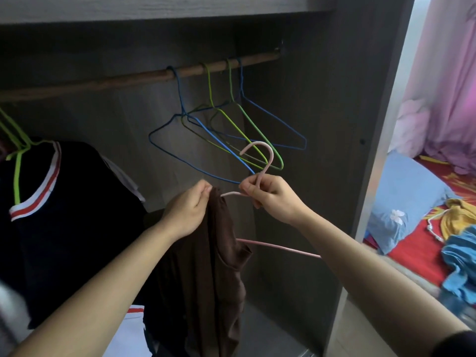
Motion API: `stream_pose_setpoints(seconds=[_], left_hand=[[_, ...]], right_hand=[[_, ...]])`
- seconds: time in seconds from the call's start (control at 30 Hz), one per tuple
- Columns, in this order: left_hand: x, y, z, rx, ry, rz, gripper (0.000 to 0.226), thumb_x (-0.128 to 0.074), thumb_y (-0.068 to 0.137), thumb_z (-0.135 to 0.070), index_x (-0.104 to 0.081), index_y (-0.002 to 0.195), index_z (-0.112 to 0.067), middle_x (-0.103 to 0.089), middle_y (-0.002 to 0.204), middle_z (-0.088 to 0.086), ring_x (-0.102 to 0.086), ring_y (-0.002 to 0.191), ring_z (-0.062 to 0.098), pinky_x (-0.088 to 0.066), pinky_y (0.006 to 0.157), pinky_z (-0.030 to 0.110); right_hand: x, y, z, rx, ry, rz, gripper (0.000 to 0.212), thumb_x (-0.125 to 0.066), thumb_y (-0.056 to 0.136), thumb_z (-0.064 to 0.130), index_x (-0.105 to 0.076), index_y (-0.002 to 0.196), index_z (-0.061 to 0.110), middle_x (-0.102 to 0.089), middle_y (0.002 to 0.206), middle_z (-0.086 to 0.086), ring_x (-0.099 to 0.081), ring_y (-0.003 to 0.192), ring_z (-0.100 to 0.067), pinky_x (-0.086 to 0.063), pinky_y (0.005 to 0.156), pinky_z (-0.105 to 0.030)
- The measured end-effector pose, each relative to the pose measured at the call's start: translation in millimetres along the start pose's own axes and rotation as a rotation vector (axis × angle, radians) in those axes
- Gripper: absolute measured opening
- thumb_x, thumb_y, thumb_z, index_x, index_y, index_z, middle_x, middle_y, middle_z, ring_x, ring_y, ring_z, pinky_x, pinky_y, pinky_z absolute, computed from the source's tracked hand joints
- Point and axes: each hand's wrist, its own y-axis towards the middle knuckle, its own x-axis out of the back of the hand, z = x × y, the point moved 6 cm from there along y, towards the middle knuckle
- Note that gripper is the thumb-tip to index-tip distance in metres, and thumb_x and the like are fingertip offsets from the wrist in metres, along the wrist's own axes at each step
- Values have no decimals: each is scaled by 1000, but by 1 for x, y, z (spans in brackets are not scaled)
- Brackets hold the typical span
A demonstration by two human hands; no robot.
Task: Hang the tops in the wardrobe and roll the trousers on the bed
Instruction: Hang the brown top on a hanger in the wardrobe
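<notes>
Pinched shut around the neck of the pink hanger [260, 161], just under its hook, the right hand [270, 197] has a narrow, firm grip, while the left hand [188, 210] is closed on the top edge of the brown top [219, 266], bunching the cloth at the hanger's left shoulder. From where I stand the garment looks only half on: it hangs in a long fold from that one end, and the hanger's bottom bar runs bare out to the right under the forearm. To do this step well, I would say the left hand should draw the neckline across so the other shoulder seats on the right arm of the hanger, with the right hand keeping the hook upright and level so the cloth does not slide off. Only then is it worth lifting to the wooden rail [128, 78], where there is open space between the hung black top [64, 202] on the left and the cluster of empty blue and green hangers [226, 135]. The hook should go clear of that tangle, which could snag. Over on the bed [401, 243], blue and yellow garments [458, 253] lie unrolled.
</notes>
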Motion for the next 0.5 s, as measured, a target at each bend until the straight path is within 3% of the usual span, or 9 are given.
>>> stream_pose_setpoints(seconds=[0.1,0.17,0.27,0.33,0.37,0.4,0.47,0.5], left_hand=[[-3,-1,2,23,-12,-26,32,-33,105,-39,-51,85,-21,-62,78,-3,-63,82,24,-50,76,49],[-1,0,7,45,-13,-63,31,-34,105,-38,-52,83,-24,-63,78,-4,-64,83,24,-50,76,47],[4,3,17,127,-126,-113,31,-35,105,-38,-59,91,-23,-67,89,-7,-64,96,18,-45,78,35],[11,5,19,202,-244,-157,43,-35,103,-49,-66,113,-22,-66,115,-11,-55,112,4,-38,88,22],[14,5,17,212,-271,-168,49,-33,100,-58,-67,114,-26,-64,116,-20,-53,114,1,-36,90,20],[17,7,13,193,-248,-166,51,-32,95,-67,-68,103,-33,-64,106,-29,-57,111,5,-39,87,22],[19,9,2,145,-96,-144,52,-31,87,-79,-59,78,-37,-64,76,-26,-65,91,17,-46,81,36],[19,10,-4,130,-22,-151,55,-33,83,-83,-57,76,-35,-63,72,-22,-64,86,18,-46,84,41]], right_hand=[[0,-1,4,58,-194,-72,14,-55,96,41,-64,95,30,-67,71,6,-59,63,-3,-47,66,-24],[-2,-6,6,107,-338,-122,24,-55,97,45,-58,110,25,-64,89,11,-59,81,-4,-49,76,-29],[5,-31,10,282,-720,-473,37,-60,96,41,-57,125,18,-53,125,-1,-50,115,-18,-39,94,-36],[4,-51,9,418,-782,-610,32,-62,94,34,-60,120,17,-52,123,-2,-51,111,-23,-36,92,-35],[-3,-55,5,464,-767,-538,30,-61,94,35,-61,117,16,-55,117,-3,-54,105,-25,-40,88,-37],[-13,-54,-2,459,-743,-399,34,-59,95,39,-60,118,14,-57,113,-3,-56,101,-26,-44,85,-39],[-36,-47,-22,311,-729,-88,54,-56,94,50,-53,132,11,-58,120,-6,-57,107,-27,-48,89,-43],[-46,-45,-30,234,-747,19,61,-55,93,55,-49,138,13,-56,126,-4,-55,112,-26,-46,92,-42]])
